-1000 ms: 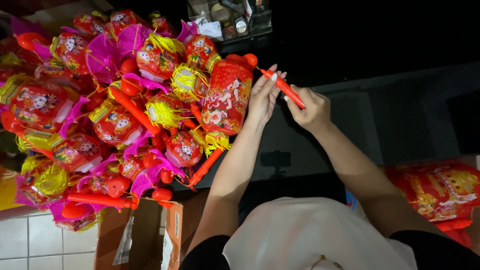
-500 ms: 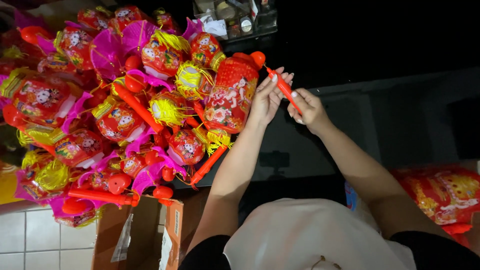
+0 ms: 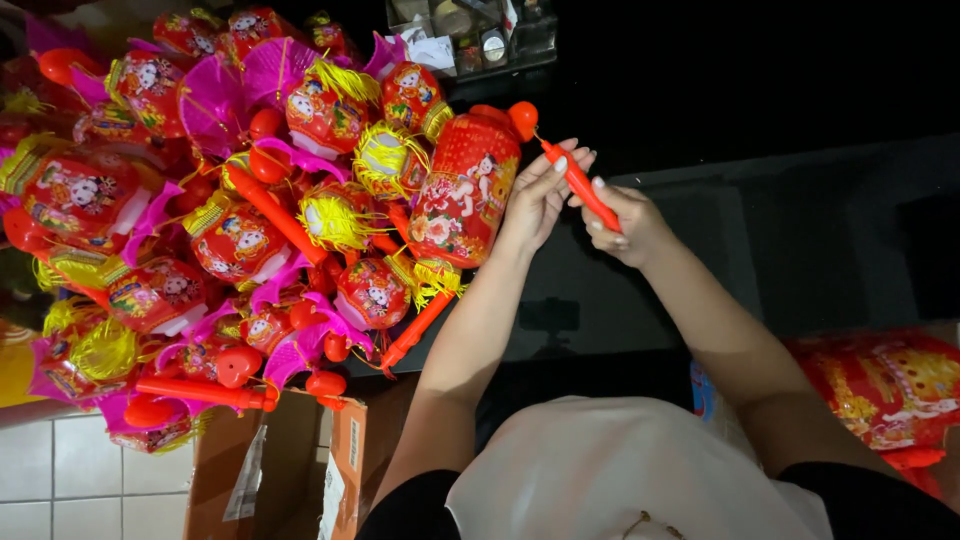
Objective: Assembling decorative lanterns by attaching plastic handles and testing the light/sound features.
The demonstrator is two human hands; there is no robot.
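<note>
Both hands are up at centre frame, working one red lantern (image 3: 465,190) w/ a printed cartoon figure and flowers on its side. The left hand (image 3: 535,195) rests flat against the lantern's right flank, fingers straight and spread, steadying rather than clenching. The right hand (image 3: 622,222) is closed round a slim red-orange stick handle (image 3: 580,185), pinched between thumb and fingers approx. mid-length; the stick's far end runs up toward a round orange knob (image 3: 522,118) at the lantern's top, joined by what looks like a thin wire (too fine to be sure). The lantern sits at the right edge of a big heap of similar lanterns (image 3: 230,230) filling the left half of the frame, pink frills and yellow tassels (image 3: 330,220) all over. I'd judge the thing v. light and thin-walled, prob. plastic film or paper over a frame, so easily dented; best held by the stiff stick or the hard top knob, not squeezed at the belly. A cardboard box (image 3: 300,470) sits lower left, more red packets (image 3: 890,385) at right edge.
</note>
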